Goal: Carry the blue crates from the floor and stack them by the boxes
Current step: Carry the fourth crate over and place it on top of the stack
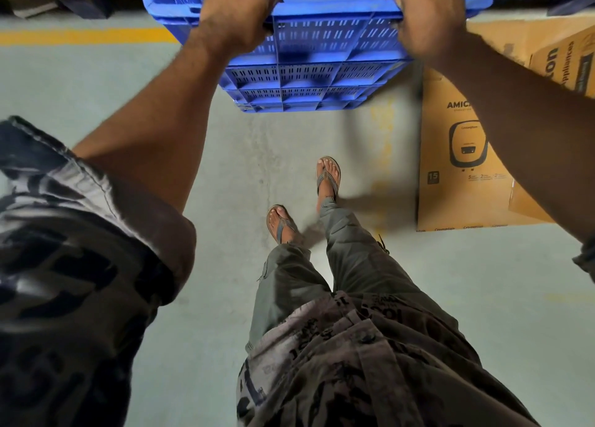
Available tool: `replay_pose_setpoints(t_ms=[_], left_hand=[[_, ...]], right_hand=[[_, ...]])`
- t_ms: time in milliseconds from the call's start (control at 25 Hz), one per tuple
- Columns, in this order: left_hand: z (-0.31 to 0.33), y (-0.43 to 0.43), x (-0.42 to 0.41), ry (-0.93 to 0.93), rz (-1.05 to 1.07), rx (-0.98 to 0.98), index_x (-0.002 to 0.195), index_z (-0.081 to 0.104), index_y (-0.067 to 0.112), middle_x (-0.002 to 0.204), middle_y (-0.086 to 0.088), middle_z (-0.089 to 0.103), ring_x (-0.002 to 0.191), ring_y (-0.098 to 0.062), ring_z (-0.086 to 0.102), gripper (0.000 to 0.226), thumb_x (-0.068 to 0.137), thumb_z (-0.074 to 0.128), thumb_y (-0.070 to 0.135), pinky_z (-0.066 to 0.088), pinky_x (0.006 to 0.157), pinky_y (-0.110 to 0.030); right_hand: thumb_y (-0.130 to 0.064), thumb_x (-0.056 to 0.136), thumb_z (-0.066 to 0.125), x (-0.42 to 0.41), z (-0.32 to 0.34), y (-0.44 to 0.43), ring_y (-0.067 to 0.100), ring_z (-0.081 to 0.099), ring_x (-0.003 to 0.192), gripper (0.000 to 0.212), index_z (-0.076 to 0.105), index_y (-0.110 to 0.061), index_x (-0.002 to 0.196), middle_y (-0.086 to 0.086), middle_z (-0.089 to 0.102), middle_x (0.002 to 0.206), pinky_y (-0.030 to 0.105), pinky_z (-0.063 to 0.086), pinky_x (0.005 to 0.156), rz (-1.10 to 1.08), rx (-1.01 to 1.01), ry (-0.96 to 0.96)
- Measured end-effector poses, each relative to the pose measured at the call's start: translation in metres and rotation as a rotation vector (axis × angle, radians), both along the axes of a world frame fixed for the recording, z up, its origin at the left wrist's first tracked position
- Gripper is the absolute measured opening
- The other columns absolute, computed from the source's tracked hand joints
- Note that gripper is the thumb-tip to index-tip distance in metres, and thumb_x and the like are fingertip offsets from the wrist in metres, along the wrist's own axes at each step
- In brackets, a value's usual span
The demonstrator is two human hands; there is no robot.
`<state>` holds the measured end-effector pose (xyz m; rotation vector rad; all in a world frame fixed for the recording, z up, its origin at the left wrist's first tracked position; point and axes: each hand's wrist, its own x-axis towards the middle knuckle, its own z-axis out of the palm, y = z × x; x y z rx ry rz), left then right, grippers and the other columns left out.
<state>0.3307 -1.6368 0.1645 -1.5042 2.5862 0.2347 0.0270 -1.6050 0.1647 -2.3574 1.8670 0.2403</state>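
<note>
A blue slotted plastic crate [322,40] fills the top middle of the head view, held off the grey floor in front of me. My left hand [236,8] is closed over its near rim on the left side. My right hand [428,14] grips the same rim on the right. The crate's far side runs out of the frame at the top. A brown cardboard appliance box [457,156] stands on the floor just right of the crate, below my right forearm.
A second cardboard box [566,62] leans at the far right edge. A yellow floor line [80,35] runs at the upper left. Dark pallets or shelving bases [80,4] lie along the top. My sandalled feet [302,198] stand on the grey concrete floor.
</note>
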Motion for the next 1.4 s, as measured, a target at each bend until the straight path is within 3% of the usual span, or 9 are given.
replay_pose_setpoints(t_ms=[160,360,520,720,840,960,1080,1200,1400], left_hand=[[0.003,-0.002,0.0,-0.033,0.032,0.017,0.11,0.066,0.008,0.105,-0.021,0.067,0.098,-0.04,0.062,0.026,0.097,0.06,0.03,0.049,0.08,-0.051],[0.008,0.0,-0.004,-0.074,0.068,0.005,0.101,0.07,0.008,0.082,-0.022,0.064,0.083,-0.044,0.065,0.028,0.094,0.066,0.034,0.049,0.071,-0.051],[0.008,0.006,-0.001,-0.019,0.07,0.04,0.138,0.053,0.02,0.116,-0.018,0.068,0.106,-0.043,0.064,0.058,0.086,0.074,0.033,0.049,0.086,-0.055],[-0.006,0.006,-0.006,0.001,0.141,-0.083,0.147,0.031,0.032,0.149,-0.006,0.041,0.131,-0.035,0.045,0.093,0.071,0.078,0.06,0.029,0.107,-0.061],[-0.007,0.015,-0.008,0.024,0.216,-0.114,0.152,0.025,0.032,0.157,-0.003,0.031,0.139,-0.03,0.037,0.107,0.065,0.08,0.06,0.024,0.109,-0.065],[-0.002,0.037,-0.002,0.061,0.208,-0.037,0.156,0.021,0.029,0.162,-0.004,0.022,0.147,-0.028,0.026,0.107,0.07,0.078,0.059,0.019,0.113,-0.063],[0.011,0.064,0.012,0.023,0.197,0.104,0.161,0.007,0.025,0.168,-0.006,-0.001,0.155,-0.029,0.001,0.105,0.083,0.072,0.052,0.009,0.12,-0.058],[0.033,0.104,0.032,0.051,0.206,0.203,0.161,-0.004,0.023,0.168,-0.004,-0.013,0.155,-0.029,-0.006,0.104,0.09,0.069,0.047,0.007,0.122,-0.056],[0.108,0.139,0.049,0.054,0.177,0.092,0.161,-0.003,0.022,0.169,-0.004,0.0,0.155,-0.03,0.004,0.103,0.09,0.068,0.043,0.011,0.122,-0.054]], right_hand=[[0.002,0.084,0.045,0.007,0.0,-0.004,0.044,0.055,0.089,0.023,0.059,-0.003,0.102,0.027,0.055,0.085,0.045,0.042,0.068,-0.036,-0.01,0.018],[0.005,0.08,0.052,0.016,0.007,-0.003,0.044,0.059,0.09,0.032,0.062,-0.008,0.107,0.023,0.059,0.082,0.047,0.045,0.079,-0.096,0.015,0.031],[-0.032,0.08,0.066,0.024,0.007,0.007,0.036,0.047,0.118,0.053,0.05,-0.021,0.129,0.013,0.054,0.125,0.05,0.035,0.094,-0.068,0.03,-0.057],[-0.072,0.067,0.055,0.029,-0.007,0.005,0.031,0.048,0.107,0.061,0.049,-0.029,0.11,0.004,0.053,0.113,0.047,0.034,0.083,-0.108,-0.102,-0.118],[-0.064,0.058,0.066,0.024,-0.008,-0.001,0.03,0.047,0.106,0.062,0.046,-0.033,0.109,0.002,0.051,0.112,0.046,0.033,0.082,-0.067,-0.083,-0.12],[-0.056,0.059,0.074,0.025,-0.002,0.015,0.03,0.039,0.121,0.086,0.036,-0.032,0.132,0.006,0.041,0.133,0.051,0.029,0.095,-0.104,-0.004,-0.043],[-0.047,0.069,0.074,0.037,0.009,0.049,0.031,0.012,0.146,0.109,0.009,-0.024,0.153,0.009,0.012,0.159,0.059,0.012,0.112,-0.247,0.102,0.049],[-0.042,0.081,0.069,0.042,0.03,0.098,0.027,-0.007,0.15,0.109,-0.009,-0.028,0.155,0.004,-0.012,0.163,0.056,0.01,0.116,-0.277,0.172,-0.029],[-0.032,0.081,0.071,0.043,0.101,0.135,0.03,0.011,0.147,0.1,0.003,-0.028,0.155,0.004,0.007,0.162,0.052,0.025,0.112,-0.267,0.104,-0.161]])
